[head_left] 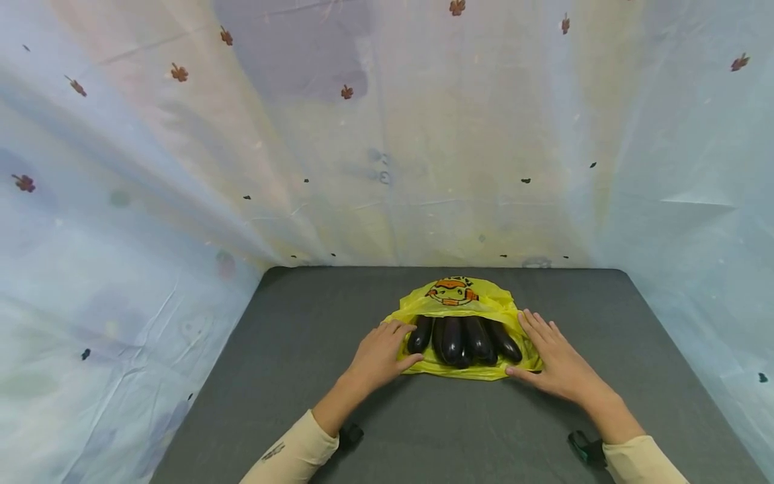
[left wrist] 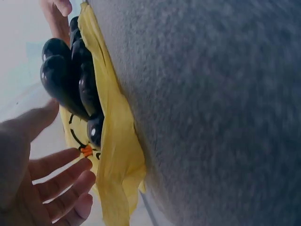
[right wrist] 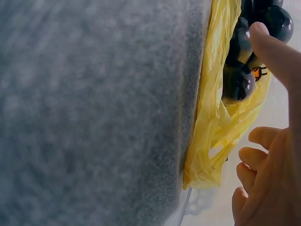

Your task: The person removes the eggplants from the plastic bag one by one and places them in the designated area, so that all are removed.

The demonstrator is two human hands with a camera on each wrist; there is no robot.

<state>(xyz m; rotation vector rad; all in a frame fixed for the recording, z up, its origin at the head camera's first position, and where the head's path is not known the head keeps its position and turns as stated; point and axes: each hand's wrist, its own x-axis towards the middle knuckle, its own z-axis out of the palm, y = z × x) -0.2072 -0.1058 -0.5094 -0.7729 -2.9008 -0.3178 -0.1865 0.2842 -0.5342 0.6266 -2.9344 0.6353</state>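
Observation:
A yellow plastic bag [head_left: 453, 373] with a printed cartoon face lies on the dark grey table, its mouth spread toward me. Several dark, glossy eggplants [head_left: 478, 339] are side by side inside, rounded ends facing me; their far ends are hidden under the bag's upper layer. At the bag's left side is my left hand [head_left: 377, 353], thumb and fingers apart; in the left wrist view its fingers [left wrist: 61, 188] extend loosely beside the bag. My right hand [head_left: 562, 366] is at the right side, fingers spread along the edge. In the right wrist view its thumb [right wrist: 275, 52] overlaps the eggplants.
The grey table [head_left: 314, 316] ends at a straight back edge with rounded corners. A pale patterned sheet [head_left: 423, 134] hangs behind it and along both sides. Dark straps [head_left: 586, 449] sit at both wrists, by the cream sleeves.

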